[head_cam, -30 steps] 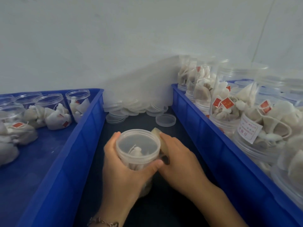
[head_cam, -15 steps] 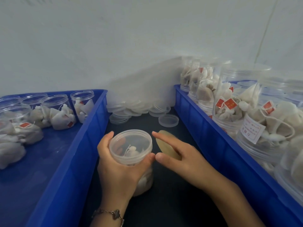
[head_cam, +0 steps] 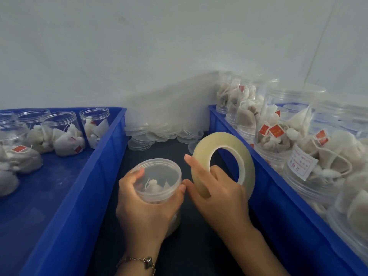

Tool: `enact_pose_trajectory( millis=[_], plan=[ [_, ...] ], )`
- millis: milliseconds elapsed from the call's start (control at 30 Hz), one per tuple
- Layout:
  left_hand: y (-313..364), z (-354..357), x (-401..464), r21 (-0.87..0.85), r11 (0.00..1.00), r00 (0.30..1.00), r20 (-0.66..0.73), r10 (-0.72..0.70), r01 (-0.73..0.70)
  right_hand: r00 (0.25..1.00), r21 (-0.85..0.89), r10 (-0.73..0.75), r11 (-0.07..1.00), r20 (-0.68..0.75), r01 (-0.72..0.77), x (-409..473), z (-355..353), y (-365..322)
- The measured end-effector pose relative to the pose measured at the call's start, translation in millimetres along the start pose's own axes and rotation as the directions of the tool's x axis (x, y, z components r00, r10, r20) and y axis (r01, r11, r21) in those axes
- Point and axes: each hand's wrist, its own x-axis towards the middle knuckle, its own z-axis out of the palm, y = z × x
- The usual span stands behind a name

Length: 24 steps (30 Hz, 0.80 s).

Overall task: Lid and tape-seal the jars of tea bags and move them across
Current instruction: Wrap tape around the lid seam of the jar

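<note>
A clear plastic jar (head_cam: 159, 181) with a lid on and tea bags inside stands on the dark table (head_cam: 191, 246) between two blue crates. My left hand (head_cam: 145, 208) grips the jar around its side just under the lid. Right beside it, my right hand (head_cam: 217, 193) holds a large roll of clear tape (head_cam: 223, 162) upright, with fingers through the core and the index finger along the roll's outer face. The roll's lower edge sits close to the jar's lid rim. Whether tape is stuck to the jar cannot be told.
The left blue crate (head_cam: 79, 188) holds several open jars of tea bags (head_cam: 61, 134). The right blue crate (head_cam: 278, 198) is packed with lidded jars (head_cam: 288, 124), some labelled. A pile of loose clear lids (head_cam: 159, 132) lies at the back by the white wall.
My right hand lifted the tape roll from lying flat on the table and stood it upright next to the jar. The left hand kept hold of the jar.
</note>
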Motion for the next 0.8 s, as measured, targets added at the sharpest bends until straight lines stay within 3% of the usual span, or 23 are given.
enact_pose_trajectory(
  millis=[200,600,800],
  plan=[
    [-0.8,0.3,0.0,0.014,1.000,1.000,0.002,-0.021,0.021,0.999,0.045,-0.021,0.999,-0.033,0.023,1.2,9.8,1.6],
    [-2.6,6.7,3.3,0.060,0.997,0.998,-0.031,-0.052,0.054,0.993,0.014,0.084,0.996,0.084,-0.086,19.8,19.0,-4.0],
    [-4.2,7.5,5.9,0.081,0.995,0.998,-0.020,-0.056,0.058,0.935,0.068,0.226,0.965,0.272,-0.253,21.4,26.4,-0.7]
  ],
)
